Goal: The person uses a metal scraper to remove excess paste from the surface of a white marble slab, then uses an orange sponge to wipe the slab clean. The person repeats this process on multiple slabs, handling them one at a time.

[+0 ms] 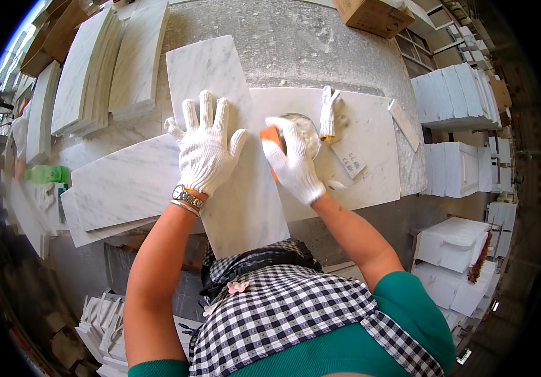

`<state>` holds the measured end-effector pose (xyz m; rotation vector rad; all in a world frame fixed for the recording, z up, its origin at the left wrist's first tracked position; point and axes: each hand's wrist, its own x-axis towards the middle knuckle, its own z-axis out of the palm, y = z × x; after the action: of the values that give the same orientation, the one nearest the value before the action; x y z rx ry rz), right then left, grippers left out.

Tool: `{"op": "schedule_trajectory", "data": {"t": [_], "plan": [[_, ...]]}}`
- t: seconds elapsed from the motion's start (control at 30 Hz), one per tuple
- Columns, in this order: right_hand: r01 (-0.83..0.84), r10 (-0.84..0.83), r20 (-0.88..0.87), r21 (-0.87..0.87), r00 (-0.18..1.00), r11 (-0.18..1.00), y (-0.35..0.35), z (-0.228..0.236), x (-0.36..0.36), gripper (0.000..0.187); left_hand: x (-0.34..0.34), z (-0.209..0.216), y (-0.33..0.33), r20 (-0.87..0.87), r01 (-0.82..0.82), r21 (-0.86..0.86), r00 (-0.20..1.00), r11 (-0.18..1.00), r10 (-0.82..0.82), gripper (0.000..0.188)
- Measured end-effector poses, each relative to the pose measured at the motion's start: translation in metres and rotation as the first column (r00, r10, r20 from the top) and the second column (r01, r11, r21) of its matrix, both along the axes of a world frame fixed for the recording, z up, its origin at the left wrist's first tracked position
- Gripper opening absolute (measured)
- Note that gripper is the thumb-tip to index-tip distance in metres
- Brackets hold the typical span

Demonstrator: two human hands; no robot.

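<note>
At far left a green bottle (47,174) lies on its side, near stacked marble slabs (82,75). Next, a pale marble slab (123,182) reaches toward the middle, its inner end passing under the marble tile (245,207). The left hand (205,147), gloved in white, lies palm down on that tile with fingers spread, pressing flat and gripping nothing. The tile sits at the centre of the worktop; its long axis runs from the person's waist away and slightly left. Just right of its long edge, the right hand (292,157), also gloved, is closed around an orange block (270,135), whose long axis runs almost parallel to that edge; whether they touch I cannot tell. Beyond come a round bowl (309,133), partly behind the right hand, a loose white glove (327,113) and a narrow strip (404,125) slanting away leftward
</note>
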<state>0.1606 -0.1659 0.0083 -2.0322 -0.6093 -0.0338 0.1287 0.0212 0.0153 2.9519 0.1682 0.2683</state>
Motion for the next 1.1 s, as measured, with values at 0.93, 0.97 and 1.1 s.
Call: {"op": "schedule_trajectory", "data": {"t": [0.93,0.97,1.1], "plan": [[-0.576,0.693,0.010,-0.547,0.721,0.608,-0.109,0.026,-0.066,0.060,-0.003,0.000,0.006,0.069,-0.016,0.033,0.998,0.999,0.014,0.060],[-0.638,0.706,-0.069,-0.497,0.705,0.588,-0.121,0.032,-0.081,0.058,-0.002,0.000,0.004,0.059,-0.011,0.028,0.998,1.000,0.010,0.060],[-0.381,0.424,0.033,-0.382,0.905,0.842,-0.136,0.043,-0.104,0.056,-0.002,-0.002,0.002,0.061,0.001,0.024,0.998,1.000,-0.003,0.060]]}}
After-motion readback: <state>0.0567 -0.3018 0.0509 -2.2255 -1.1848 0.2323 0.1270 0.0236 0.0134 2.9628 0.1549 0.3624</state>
